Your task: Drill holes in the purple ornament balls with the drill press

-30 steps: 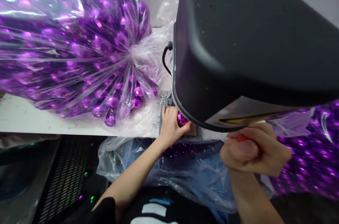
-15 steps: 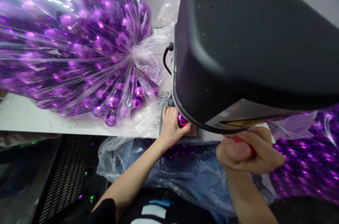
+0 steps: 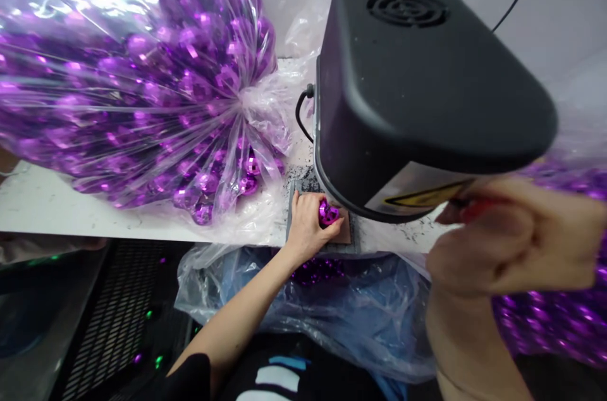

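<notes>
Purple mirrored ball (image 3: 328, 213) sits between the thumb and fingers of my left hand (image 3: 308, 221), which is closed on it over a small block on a grey metal base (image 3: 351, 243). Above and to the right stands a machine with a black housing (image 3: 427, 85), a vent on top and a yellow warning label. My right hand (image 3: 502, 243) is closed around a red handle (image 3: 478, 210) beside the housing's front. Most of the handle is hidden by the fingers, and the machine's working part is hidden under the housing.
A clear plastic bag (image 3: 142, 97) packed with purple mirrored balls lies on the white table (image 3: 52, 205) at left. More purple balls (image 3: 545, 325) are at right. An open clear bag (image 3: 379, 319) hangs at the table's front edge, with purple balls inside. Dark crumbs litter the tabletop.
My right hand has moved right and slightly up with the red handle. The housing appears smaller and its top lower in view. My left hand keeps the ball in nearly the same place.
</notes>
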